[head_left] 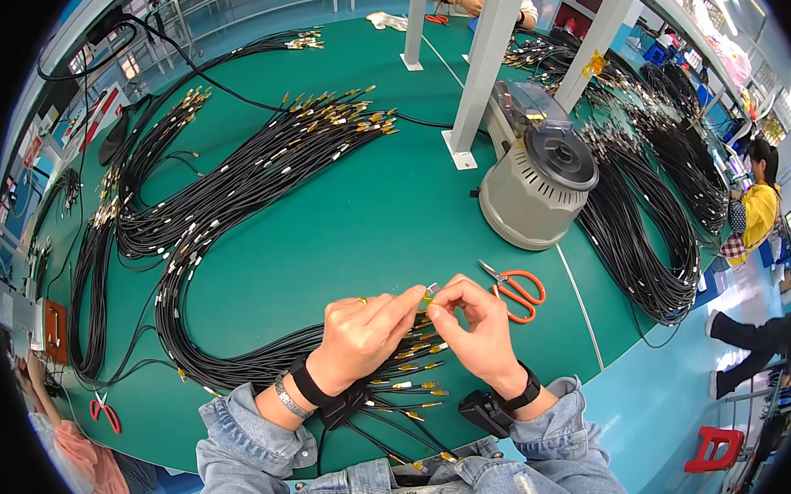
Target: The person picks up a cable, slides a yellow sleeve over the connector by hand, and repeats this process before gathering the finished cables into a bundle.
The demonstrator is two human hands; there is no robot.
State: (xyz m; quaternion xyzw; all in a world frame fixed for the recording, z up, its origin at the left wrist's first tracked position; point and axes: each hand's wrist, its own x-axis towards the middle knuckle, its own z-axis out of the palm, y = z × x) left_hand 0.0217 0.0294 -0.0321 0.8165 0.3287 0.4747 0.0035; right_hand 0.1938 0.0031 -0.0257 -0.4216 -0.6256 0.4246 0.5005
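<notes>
My left hand (363,336) and my right hand (479,336) meet over the near middle of the table, fingertips almost touching. Between them is a cable's connector end (432,290), with a silvery tip and a small yellow-green piece of tape around or beside it. Both hands are closed in a pinch there, and the fingers partly hide the piece. Below my wrists fan out more black cable ends (409,389) with yellow-wrapped tips. Orange-handled scissors (521,296) lie just right of my right hand, their blades parted.
Thick bundles of black cables (258,178) curve over the green table (385,212). A grey round tape dispenser (535,181) stands beside a metal post (476,82). Red-handled scissors (105,412) lie at left. More cable bundles (651,260) hang at right. Other people work around the table.
</notes>
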